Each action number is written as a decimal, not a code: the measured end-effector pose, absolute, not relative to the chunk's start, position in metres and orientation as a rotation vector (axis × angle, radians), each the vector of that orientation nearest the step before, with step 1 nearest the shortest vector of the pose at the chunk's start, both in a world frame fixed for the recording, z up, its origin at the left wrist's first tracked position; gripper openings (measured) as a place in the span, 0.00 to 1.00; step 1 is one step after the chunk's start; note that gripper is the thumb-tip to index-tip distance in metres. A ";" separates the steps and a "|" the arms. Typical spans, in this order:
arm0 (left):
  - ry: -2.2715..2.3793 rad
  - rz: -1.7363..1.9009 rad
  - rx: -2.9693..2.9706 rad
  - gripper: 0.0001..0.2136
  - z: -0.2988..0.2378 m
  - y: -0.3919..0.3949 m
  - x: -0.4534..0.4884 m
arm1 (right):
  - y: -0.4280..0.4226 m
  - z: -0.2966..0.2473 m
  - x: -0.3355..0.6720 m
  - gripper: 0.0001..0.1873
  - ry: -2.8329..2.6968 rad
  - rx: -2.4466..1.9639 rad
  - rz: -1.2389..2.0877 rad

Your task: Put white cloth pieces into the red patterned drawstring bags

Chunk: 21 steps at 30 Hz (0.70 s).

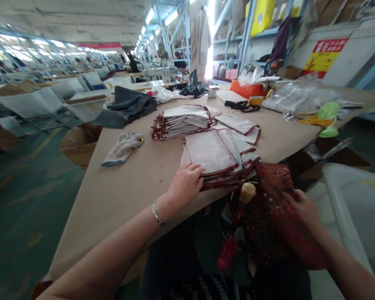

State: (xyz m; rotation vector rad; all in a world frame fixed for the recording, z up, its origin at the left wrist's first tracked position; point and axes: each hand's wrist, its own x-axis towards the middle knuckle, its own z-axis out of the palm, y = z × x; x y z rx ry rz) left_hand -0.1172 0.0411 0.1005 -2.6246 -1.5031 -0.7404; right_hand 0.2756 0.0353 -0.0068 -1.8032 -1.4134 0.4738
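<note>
My left hand [186, 183] lies on the near edge of a stack of white fabric pieces with dark red trim [217, 156], fingers curled over its edge and pressing on it. A bracelet sits on that wrist. My right hand [301, 206] grips a dark red patterned cloth [268, 216] bunched in my lap below the table edge. A pale rounded knob [247, 191] sticks up beside the cloth. A second, taller stack of the same pieces [183, 121] lies farther back, and one folded piece [240, 125] lies to its right.
The brown-covered table [128, 183] also carries a grey glove [121, 148], a dark garment [126, 108], an orange box [246, 88], clear plastic bags [300, 98] and green items [328, 118]. A white bin [356, 200] stands at my right. Sewing stations and shelves fill the background.
</note>
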 end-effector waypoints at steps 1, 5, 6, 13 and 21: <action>-1.504 -0.678 -2.622 0.10 0.101 0.042 -0.116 | 0.034 -0.032 0.275 0.20 -1.414 -1.901 0.492; -1.541 -0.456 -2.615 0.10 0.105 0.046 -0.114 | 0.031 -0.049 0.260 0.28 -1.411 -1.904 0.560; -1.557 -0.403 -2.604 0.10 0.106 0.047 -0.114 | 0.032 -0.031 0.250 0.28 -1.413 -1.820 0.517; -1.678 -0.458 -2.426 0.09 0.124 0.054 -0.109 | 0.056 0.127 0.114 0.13 -2.172 -1.102 0.054; -1.752 -0.743 -2.352 0.07 0.132 0.055 -0.117 | 0.119 0.143 0.074 0.19 -2.289 -1.558 0.029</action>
